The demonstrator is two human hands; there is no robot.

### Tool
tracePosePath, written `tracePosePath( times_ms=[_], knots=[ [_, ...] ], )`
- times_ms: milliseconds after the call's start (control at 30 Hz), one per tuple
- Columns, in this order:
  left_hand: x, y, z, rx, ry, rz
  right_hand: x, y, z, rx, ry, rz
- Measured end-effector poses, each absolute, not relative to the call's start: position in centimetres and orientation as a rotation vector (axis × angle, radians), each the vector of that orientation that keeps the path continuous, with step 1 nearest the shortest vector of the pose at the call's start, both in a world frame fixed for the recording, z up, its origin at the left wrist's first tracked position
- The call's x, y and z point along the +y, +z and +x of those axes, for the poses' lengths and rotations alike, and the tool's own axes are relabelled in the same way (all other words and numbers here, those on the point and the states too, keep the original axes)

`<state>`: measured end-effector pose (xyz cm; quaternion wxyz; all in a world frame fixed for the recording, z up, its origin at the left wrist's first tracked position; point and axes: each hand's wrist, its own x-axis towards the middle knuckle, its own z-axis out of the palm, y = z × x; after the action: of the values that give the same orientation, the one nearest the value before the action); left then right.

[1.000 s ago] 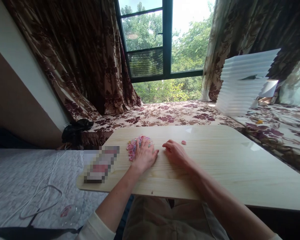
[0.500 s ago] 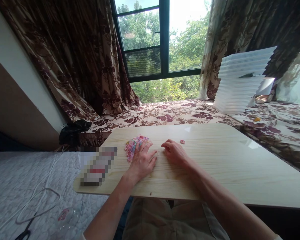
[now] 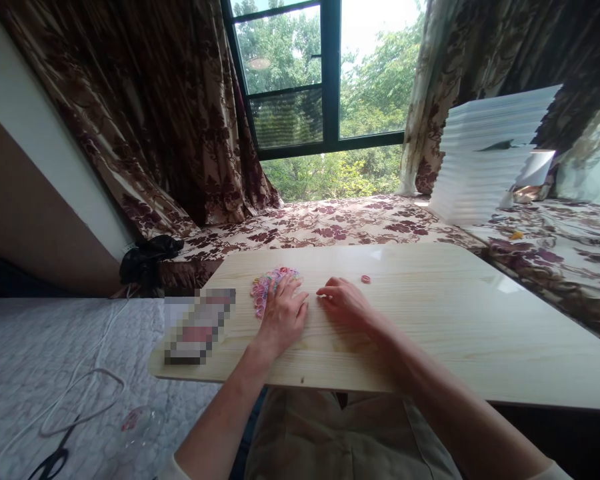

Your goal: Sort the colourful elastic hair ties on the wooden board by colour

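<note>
A pile of small colourful loops (image 3: 261, 288), looking like elastic hair ties, lies on the pale wooden table (image 3: 430, 320). My left hand (image 3: 283, 312) rests over the pile's right side with its fingers spread, covering part of it. A short gap to the right, my right hand (image 3: 347, 301) is held low over the tabletop, its thumb and fingers drawn together and pointing left. Whatever those fingertips hold, if anything, is too small to make out. One pinkish-red hair tie (image 3: 365, 279) sits by itself beyond my right hand.
A blurred-out flat item (image 3: 200, 327) lies at the table's left end. Scissors (image 3: 53, 460), a white cable (image 3: 87, 400) and a clear plastic bottle (image 3: 140, 427) are on the quilted bed. White foam sheets (image 3: 490, 153) stand on the window seat.
My right hand has shifted slightly left, closing the gap between the hands. My left hand stays over the pile. The whole view has tilted down a little.
</note>
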<state>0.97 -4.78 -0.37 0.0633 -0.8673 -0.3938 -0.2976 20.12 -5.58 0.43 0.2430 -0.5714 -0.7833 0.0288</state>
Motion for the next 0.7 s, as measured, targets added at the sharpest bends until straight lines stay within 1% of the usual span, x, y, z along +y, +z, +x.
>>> tracePosePath(
  times_ms=[133,433,533,700],
  knots=[
    [-4.4,-0.4,1.0,-1.229,-0.986,-2.549,-5.5,0.5,20.1,-2.159,0.054,-1.593],
    [-4.2,-0.7,0.8,-1.224,-0.993,-2.557,-5.9,1.7,20.0,-2.246,-0.014,-1.707],
    [-4.3,-0.8,0.7,-1.226,-0.996,-2.575,-6.7,2.2,21.9,-2.253,-0.025,-1.77],
    [-4.6,-0.7,0.8,-1.251,-1.019,-2.592,-8.7,2.5,27.8,-2.144,-0.065,-1.956]
  ],
)
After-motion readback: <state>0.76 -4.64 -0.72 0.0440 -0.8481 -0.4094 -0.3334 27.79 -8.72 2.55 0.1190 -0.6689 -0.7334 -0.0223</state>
